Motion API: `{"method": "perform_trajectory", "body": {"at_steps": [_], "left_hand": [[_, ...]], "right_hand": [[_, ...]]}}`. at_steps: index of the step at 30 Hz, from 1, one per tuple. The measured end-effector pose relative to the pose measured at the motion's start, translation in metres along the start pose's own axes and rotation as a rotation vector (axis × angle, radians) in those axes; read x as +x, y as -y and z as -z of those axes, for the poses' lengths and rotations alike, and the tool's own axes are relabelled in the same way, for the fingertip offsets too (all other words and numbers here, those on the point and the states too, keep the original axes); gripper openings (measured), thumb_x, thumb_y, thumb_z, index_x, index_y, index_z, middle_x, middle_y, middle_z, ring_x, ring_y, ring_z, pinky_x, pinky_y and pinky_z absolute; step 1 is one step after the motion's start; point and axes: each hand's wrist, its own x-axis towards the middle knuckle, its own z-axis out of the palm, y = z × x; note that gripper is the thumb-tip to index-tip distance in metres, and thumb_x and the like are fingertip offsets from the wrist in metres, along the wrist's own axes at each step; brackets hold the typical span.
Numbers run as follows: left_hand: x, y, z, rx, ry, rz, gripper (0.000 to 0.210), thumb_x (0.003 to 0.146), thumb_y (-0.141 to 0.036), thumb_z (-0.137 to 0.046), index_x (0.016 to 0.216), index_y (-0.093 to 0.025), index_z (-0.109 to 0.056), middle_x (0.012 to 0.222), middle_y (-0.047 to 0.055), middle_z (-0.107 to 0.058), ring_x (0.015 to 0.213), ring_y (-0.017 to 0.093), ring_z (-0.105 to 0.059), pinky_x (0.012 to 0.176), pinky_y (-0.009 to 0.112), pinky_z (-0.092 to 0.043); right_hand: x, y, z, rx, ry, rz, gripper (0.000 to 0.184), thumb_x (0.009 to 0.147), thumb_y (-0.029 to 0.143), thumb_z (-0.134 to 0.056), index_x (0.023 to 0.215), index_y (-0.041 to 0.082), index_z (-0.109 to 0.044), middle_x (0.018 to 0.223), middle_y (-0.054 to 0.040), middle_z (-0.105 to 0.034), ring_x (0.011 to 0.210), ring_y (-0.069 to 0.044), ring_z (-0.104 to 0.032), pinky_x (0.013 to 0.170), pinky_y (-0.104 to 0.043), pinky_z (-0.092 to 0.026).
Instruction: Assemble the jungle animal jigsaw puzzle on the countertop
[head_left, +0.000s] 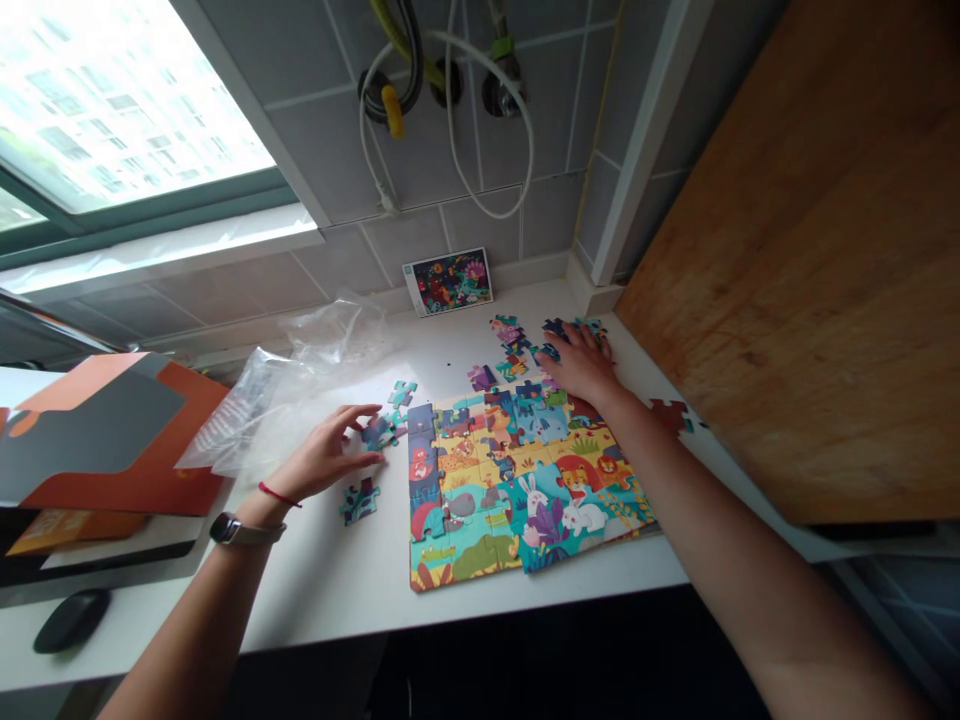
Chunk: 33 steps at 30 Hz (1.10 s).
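1. The white table (315,600) stands against a grey tiled wall (307,150), with a window (142,110) at upper left and a wooden panel (795,260) along its right edge.
2. A white cable (531,150) loops on the wall above the back edge, where a picture card (454,282) leans.
3. The partly assembled jigsaw puzzle (480,545) lies near the table's front edge, right of its middle.
4. The left hand (319,452) curves, thumb apart from fingers, around a teal puzzle piece (377,432); whether it grips this I cannot tell.
5. The right hand (581,362) lies palm down, fingers spread, over loose puzzle pieces (514,370) toward the back right corner.
6. Toward the left sit clear plastic bags (274,400), an orange-and-grey box (97,425) and, near the front edge, a black mouse (73,620).
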Motion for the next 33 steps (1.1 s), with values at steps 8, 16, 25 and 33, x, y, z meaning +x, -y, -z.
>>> {"method": "perform_trajectory", "body": {"at_steps": [8, 16, 25, 33], "left_hand": [[-0.005, 0.009, 0.007, 0.034, -0.019, 0.020, 0.060, 0.086, -0.059, -0.074, 0.132, -0.023, -0.063, 0.126, 0.012, -0.070, 0.106, 0.027, -0.071, 0.082, 0.038, -0.060], [-0.004, 0.013, 0.012, 0.058, -0.062, 0.030, 0.060, 0.083, -0.065, -0.071, 0.126, -0.025, -0.065, 0.127, 0.012, -0.071, 0.106, 0.029, -0.072, 0.081, 0.040, -0.061], [0.013, -0.002, 0.007, 0.229, -0.024, -0.063, 0.074, 0.089, -0.076, -0.059, 0.140, -0.023, -0.059, 0.129, 0.015, -0.070, 0.105, 0.032, -0.074, 0.087, 0.045, -0.062], [0.089, -0.105, -0.030, 0.206, 0.171, -0.459, 0.053, 0.101, -0.061, -0.053, 0.138, -0.024, -0.062, 0.135, 0.011, -0.070, 0.118, 0.028, -0.071, 0.106, 0.046, -0.056]], "right_hand": [[-0.002, 0.001, 0.002, 0.018, 0.004, -0.005, 0.059, 0.102, 0.052, -0.050, 0.154, 0.027, -0.054, 0.171, -0.0103, -0.035, 0.158, -0.041, -0.027, 0.125, -0.067, -0.020], [0.015, -0.019, 0.005, 0.446, -0.313, 0.003, 0.035, 0.093, 0.039, -0.058, 0.115, 0.021, -0.080, 0.127, -0.0130, -0.077, 0.121, -0.033, -0.068, 0.109, -0.050, -0.049], [0.027, -0.050, 0.015, 1.256, -0.580, -0.339, 0.021, 0.080, 0.032, -0.061, 0.091, 0.019, -0.073, 0.091, -0.0061, -0.079, 0.093, -0.023, -0.074, 0.079, -0.033, -0.058], [0.023, -0.049, 0.023, 1.561, -0.508, -0.456, 0.015, 0.078, 0.027, -0.065, 0.091, 0.020, -0.068, 0.078, 0.0003, -0.072, 0.077, -0.015, -0.070, 0.068, -0.026, -0.057]]}}
